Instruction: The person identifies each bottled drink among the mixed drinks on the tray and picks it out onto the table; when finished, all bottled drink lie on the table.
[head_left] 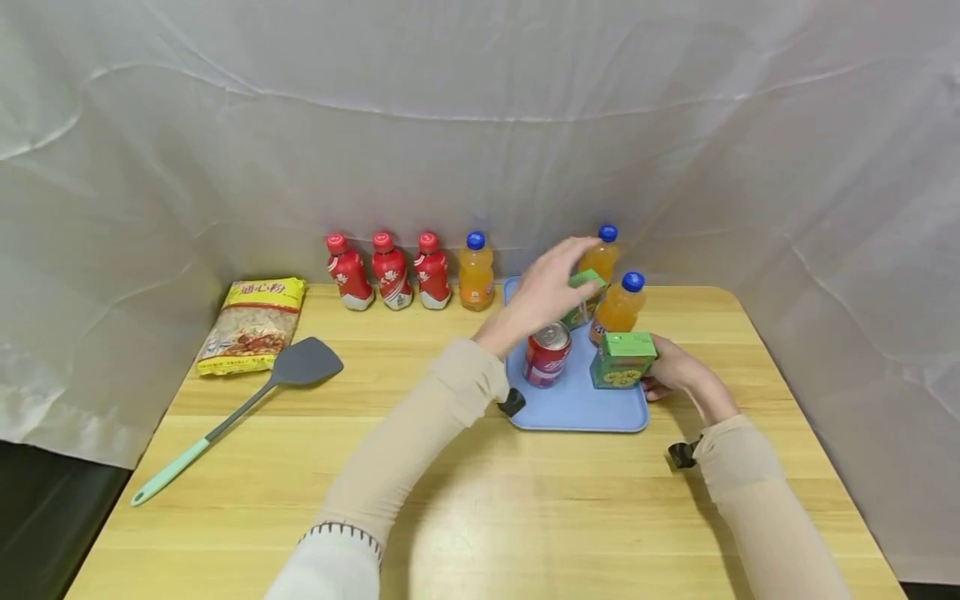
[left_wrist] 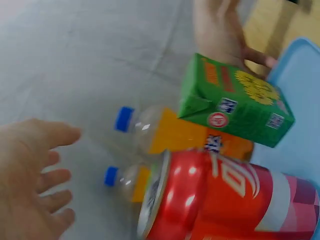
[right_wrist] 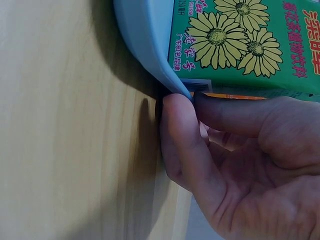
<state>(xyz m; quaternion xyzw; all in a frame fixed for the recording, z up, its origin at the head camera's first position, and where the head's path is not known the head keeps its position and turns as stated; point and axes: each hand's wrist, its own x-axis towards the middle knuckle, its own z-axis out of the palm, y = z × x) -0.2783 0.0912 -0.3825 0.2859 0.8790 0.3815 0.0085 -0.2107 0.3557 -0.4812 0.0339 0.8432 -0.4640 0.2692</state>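
Note:
A blue tray [head_left: 577, 410] carries a red soda can [head_left: 546, 358], two orange drink bottles with blue caps and two green drink cartons. My right hand [head_left: 678, 373] pinches the tray's right rim between thumb and fingers, as the right wrist view shows, beside the front carton [right_wrist: 225, 40] with yellow flowers. Above the tray's back part, my left hand [head_left: 551, 283] hovers near the back carton [head_left: 583, 302] and the rear bottle [head_left: 600, 257]. In the left wrist view its fingers are spread and hold nothing, apart from the can [left_wrist: 200, 195] and bottles. The front bottle [head_left: 621, 310] stands behind the front carton.
Left of the tray, an orange drink bottle [head_left: 476, 273] and several red bottles [head_left: 392, 275] stand along the back edge. A yellow pasta bag [head_left: 251, 327] and a grey spatula [head_left: 306, 362] with a mint handle lie at the left. A grey curtain [head_left: 420, 142] hangs behind the wooden table [head_left: 480, 517].

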